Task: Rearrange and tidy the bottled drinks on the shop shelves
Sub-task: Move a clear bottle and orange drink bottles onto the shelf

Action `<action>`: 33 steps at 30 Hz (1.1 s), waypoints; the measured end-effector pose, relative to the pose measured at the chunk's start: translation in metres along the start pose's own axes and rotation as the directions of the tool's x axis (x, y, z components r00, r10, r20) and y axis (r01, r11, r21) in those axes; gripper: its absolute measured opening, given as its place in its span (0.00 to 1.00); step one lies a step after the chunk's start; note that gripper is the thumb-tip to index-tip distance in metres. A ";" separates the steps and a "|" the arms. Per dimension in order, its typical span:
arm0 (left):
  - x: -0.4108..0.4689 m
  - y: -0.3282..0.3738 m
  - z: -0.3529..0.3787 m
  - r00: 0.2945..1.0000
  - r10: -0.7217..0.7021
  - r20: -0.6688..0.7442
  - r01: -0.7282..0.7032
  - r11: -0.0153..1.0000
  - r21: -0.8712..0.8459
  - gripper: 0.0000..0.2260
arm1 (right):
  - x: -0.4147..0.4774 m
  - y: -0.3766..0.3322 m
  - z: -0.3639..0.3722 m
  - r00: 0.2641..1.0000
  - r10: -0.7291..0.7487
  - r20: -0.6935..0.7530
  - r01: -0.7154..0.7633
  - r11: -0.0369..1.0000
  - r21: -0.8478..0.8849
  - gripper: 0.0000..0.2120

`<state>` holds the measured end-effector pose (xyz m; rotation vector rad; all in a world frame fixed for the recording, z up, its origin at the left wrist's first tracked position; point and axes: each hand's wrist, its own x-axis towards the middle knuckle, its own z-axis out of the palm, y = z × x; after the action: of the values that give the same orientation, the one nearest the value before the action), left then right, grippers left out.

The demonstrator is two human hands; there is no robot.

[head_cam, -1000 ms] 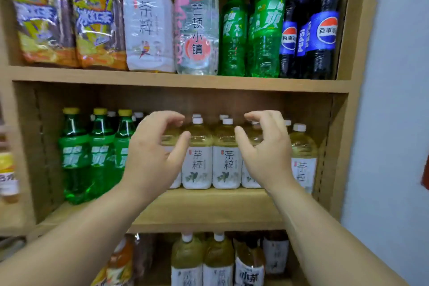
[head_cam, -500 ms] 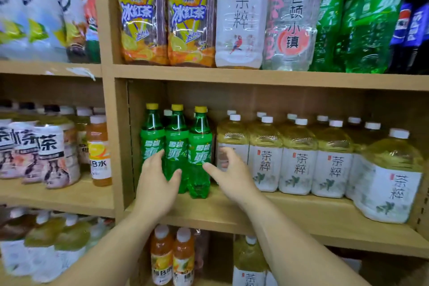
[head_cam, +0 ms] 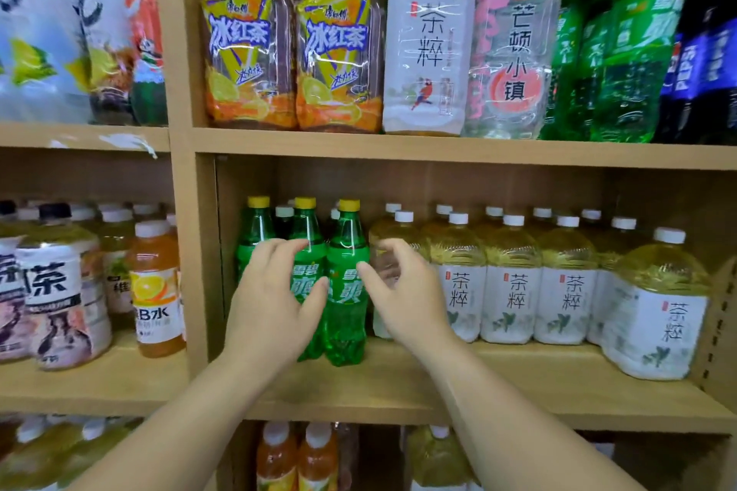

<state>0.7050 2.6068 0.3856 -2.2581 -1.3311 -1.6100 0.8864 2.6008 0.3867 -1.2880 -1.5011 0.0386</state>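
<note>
Green bottles [head_cam: 346, 291] between both hands' curled fingers [head_cam: 295, 247].

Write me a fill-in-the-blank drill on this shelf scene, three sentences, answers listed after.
1. The green soda bottles between the two hands have caps coloured ____.
2. The tea bottles to the right of the right hand have caps coloured ____.
3. The left hand reaches toward the ____ shelf of the three in view.

Missing words: yellow; white; middle
</note>
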 end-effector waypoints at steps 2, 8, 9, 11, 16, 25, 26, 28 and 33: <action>0.008 0.020 -0.011 0.979 0.179 -0.098 -0.182 0.983 -0.016 0.20 | -0.004 -0.027 -0.027 0.942 -0.266 -0.203 0.263 0.964 -0.042 0.06; 0.066 0.080 -0.031 0.807 0.483 -0.340 -0.484 0.871 0.087 0.21 | 0.047 -0.080 -0.122 0.590 -0.544 -0.597 0.442 0.836 -0.324 0.10; 0.077 0.086 -0.031 0.796 0.503 -0.338 -0.487 0.862 0.137 0.21 | 0.061 -0.082 -0.137 0.629 -0.484 -0.609 0.345 0.875 -0.339 0.14; 0.095 0.096 -0.030 0.796 0.527 -0.298 -0.473 0.849 0.236 0.22 | 0.087 -0.081 -0.163 0.772 -0.295 -0.563 0.108 0.934 -0.341 0.26; 0.115 0.107 -0.022 0.866 0.493 -0.091 -0.440 0.835 0.331 0.25 | 0.123 -0.080 -0.196 0.973 0.110 -0.205 -0.158 0.959 -0.236 0.38; 0.113 0.114 -0.013 0.889 0.450 -0.088 -0.391 0.845 0.365 0.26 | 0.127 -0.073 -0.200 0.976 0.064 -0.208 -0.060 0.998 0.028 0.44; 0.113 0.115 -0.013 0.891 0.446 -0.087 -0.389 0.847 0.363 0.26 | 0.124 -0.074 -0.202 0.973 0.063 -0.222 -0.060 0.998 0.021 0.44; 0.113 0.117 -0.012 0.898 0.433 -0.084 -0.377 0.853 0.362 0.26 | 0.115 -0.076 -0.206 0.967 0.052 -0.249 -0.047 0.999 0.026 0.45; 0.102 0.131 -0.014 0.917 0.380 -0.119 -0.342 0.905 0.252 0.27 | 0.088 -0.086 -0.221 0.959 -0.001 -0.284 0.023 0.997 0.074 0.38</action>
<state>0.7907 2.5796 0.5262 -2.0348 -0.9302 -1.4016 1.0033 2.5001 0.5871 -1.1688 -1.2494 -0.0929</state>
